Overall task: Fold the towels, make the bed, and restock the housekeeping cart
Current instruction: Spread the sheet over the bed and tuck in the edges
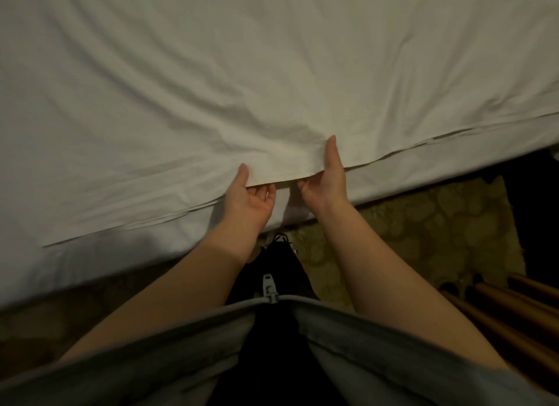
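White sheet (211,73) spread flat, creased, near edge running across; left hand (249,201) at that edge, thumb on top, fingers curled beneath, pinching the sheet; right hand (325,182) just beside, same pinch; patterned carpet (423,224) below the edge; wooden bars (499,321) lower right of it

The bed (90,257) is covered by a wrinkled white sheet (242,73), its hemmed edge laid along the bed's near side, and patterned carpet (423,224) is seen beside the bed.
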### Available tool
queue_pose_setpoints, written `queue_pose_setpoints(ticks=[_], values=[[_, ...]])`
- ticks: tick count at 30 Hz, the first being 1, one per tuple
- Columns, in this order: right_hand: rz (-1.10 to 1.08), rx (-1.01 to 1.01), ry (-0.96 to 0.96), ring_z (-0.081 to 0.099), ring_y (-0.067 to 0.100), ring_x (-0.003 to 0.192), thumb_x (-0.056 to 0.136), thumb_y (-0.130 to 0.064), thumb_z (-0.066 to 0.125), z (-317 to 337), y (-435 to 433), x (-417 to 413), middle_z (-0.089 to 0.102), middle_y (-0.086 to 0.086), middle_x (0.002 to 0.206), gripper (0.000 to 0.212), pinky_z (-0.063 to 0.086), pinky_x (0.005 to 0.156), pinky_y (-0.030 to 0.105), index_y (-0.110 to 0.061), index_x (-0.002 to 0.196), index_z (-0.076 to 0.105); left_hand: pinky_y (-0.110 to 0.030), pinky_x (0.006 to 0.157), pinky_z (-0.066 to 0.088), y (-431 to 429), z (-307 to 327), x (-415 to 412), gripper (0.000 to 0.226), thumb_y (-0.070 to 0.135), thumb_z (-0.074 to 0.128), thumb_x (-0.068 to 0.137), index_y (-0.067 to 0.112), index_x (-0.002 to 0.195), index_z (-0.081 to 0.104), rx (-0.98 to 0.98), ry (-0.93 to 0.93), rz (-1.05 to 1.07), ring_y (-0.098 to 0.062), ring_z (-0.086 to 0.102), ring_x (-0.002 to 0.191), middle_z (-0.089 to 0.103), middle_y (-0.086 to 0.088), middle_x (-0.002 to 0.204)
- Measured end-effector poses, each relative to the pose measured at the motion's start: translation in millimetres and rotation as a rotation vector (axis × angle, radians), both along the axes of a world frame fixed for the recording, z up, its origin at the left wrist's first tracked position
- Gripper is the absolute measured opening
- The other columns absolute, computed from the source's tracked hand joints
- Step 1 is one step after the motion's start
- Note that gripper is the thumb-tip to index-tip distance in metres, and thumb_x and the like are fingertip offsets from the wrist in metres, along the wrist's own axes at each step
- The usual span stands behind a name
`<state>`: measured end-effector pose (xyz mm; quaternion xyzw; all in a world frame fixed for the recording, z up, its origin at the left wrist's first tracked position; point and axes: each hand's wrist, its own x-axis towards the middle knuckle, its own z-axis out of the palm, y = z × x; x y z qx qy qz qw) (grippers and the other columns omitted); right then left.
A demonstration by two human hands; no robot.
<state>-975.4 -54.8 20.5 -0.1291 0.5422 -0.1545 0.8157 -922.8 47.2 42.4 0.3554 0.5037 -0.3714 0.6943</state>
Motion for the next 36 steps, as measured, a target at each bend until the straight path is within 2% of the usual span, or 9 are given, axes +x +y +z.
queue_pose_setpoints(ticks=[4, 7, 12, 15, 18, 23, 28, 33, 36], values=[[0.163, -0.005, -0.024, 0.058, 0.032, 0.117, 0.081, -0.036, 0.071, 2.3, 27.1, 19.2, 0.061, 0.017, 0.126, 0.060, 0.044, 0.103, 0.045, -0.003, 0.129, 0.056, -0.029, 0.086, 0.046, 4.9, 0.9, 2.9, 0.016, 0.024, 0.058, 0.093, 0.008, 0.094, 0.059, 0.019, -0.038, 0.019, -0.020, 0.061, 0.099, 0.064, -0.008, 0.109], [0.129, -0.038, 0.116, 0.062, 0.030, 0.110, 0.087, -0.016, 0.068, -3.7, 47.4, 25.6, 0.063, 0.016, 0.121, 0.044, 0.049, 0.098, 0.044, 0.000, 0.127, 0.056, -0.037, 0.095, 0.048, 18.0, 3.0, 10.7, 0.023, 0.027, 0.060, 0.092, 0.006, 0.102, 0.062, -0.076, -0.053, 0.170, -0.026, 0.061, 0.104, 0.066, -0.012, 0.110], [0.046, 0.004, 0.168, 0.066, 0.020, 0.080, 0.091, -0.018, 0.063, -7.7, 64.1, 22.6, 0.068, 0.007, 0.099, 0.017, 0.055, 0.055, 0.026, -0.009, 0.105, 0.062, -0.047, 0.097, 0.046, 55.2, 0.0, 34.8, 0.035, 0.036, 0.055, 0.093, 0.009, 0.113, 0.064, -0.194, -0.139, 0.317, -0.033, 0.060, 0.110, 0.068, -0.015, 0.111], [0.055, 0.058, 0.084, 0.066, 0.019, 0.088, 0.091, -0.022, 0.062, -3.1, 89.7, 31.4, 0.069, 0.006, 0.101, 0.016, 0.058, 0.074, 0.031, -0.012, 0.104, 0.064, -0.045, 0.096, 0.048, 86.0, 0.5, 49.7, 0.032, 0.034, 0.057, 0.092, 0.008, 0.110, 0.065, -0.170, -0.152, 0.341, -0.032, 0.062, 0.107, 0.070, -0.015, 0.105], [0.245, 0.041, 0.056, 0.064, 0.016, 0.086, 0.091, -0.028, 0.060, 7.1, 130.7, 48.8, 0.069, 0.000, 0.095, 0.014, 0.051, 0.071, 0.025, -0.017, 0.099, 0.064, -0.038, 0.085, 0.053, 122.2, 2.7, 63.0, 0.025, 0.030, 0.059, 0.092, 0.006, 0.098, 0.065, -0.130, -0.127, 0.323, -0.028, 0.064, 0.092, 0.070, -0.013, 0.093], [0.331, 0.004, 0.054, 0.064, 0.018, 0.088, 0.091, -0.024, 0.061, 9.8, 208.2, 77.3, 0.068, 0.006, 0.094, 0.018, 0.052, 0.090, 0.035, -0.008, 0.100, 0.064, -0.031, 0.088, 0.045, 184.4, -0.6, 78.0, 0.021, 0.028, 0.058, 0.092, 0.007, 0.092, 0.057, -0.091, -0.046, 0.242, -0.021, 0.056, 0.093, 0.059, -0.009, 0.096], [0.296, -0.068, 0.116, 0.064, 0.016, 0.080, 0.093, -0.026, 0.059, 1.2, 266.4, 109.7, 0.067, 0.006, 0.089, 0.023, 0.053, 0.058, 0.022, -0.007, 0.105, 0.061, -0.033, 0.092, 0.041, 242.6, -9.8, 94.0, 0.021, 0.028, 0.054, 0.095, 0.008, 0.092, 0.055, -0.102, 0.006, 0.107, -0.021, 0.049, 0.108, 0.055, -0.008, 0.104], [0.141, 0.015, 0.177, 0.063, 0.026, 0.076, 0.094, -0.026, 0.057, -2.0, 308.2, 137.2, 0.065, 0.015, 0.088, 0.029, 0.054, 0.066, 0.034, 0.001, 0.105, 0.061, -0.032, 0.086, 0.048, 274.6, -12.2, 102.7, 0.021, 0.023, 0.053, 0.096, 0.005, 0.087, 0.055, -0.088, 0.036, 0.044, -0.018, 0.056, 0.084, 0.057, -0.009, 0.092], [0.009, 0.043, 0.137, 0.063, 0.026, 0.085, 0.096, -0.021, 0.054, 2.0, 314.9, 142.6, 0.065, 0.014, 0.096, 0.024, 0.053, 0.072, 0.035, -0.001, 0.108, 0.060, -0.029, 0.082, 0.048, 289.4, -13.2, 109.8, 0.014, 0.019, 0.055, 0.094, 0.005, 0.092, 0.055, -0.018, 0.027, 0.058, -0.018, 0.055, 0.086, 0.056, -0.007, 0.090]])
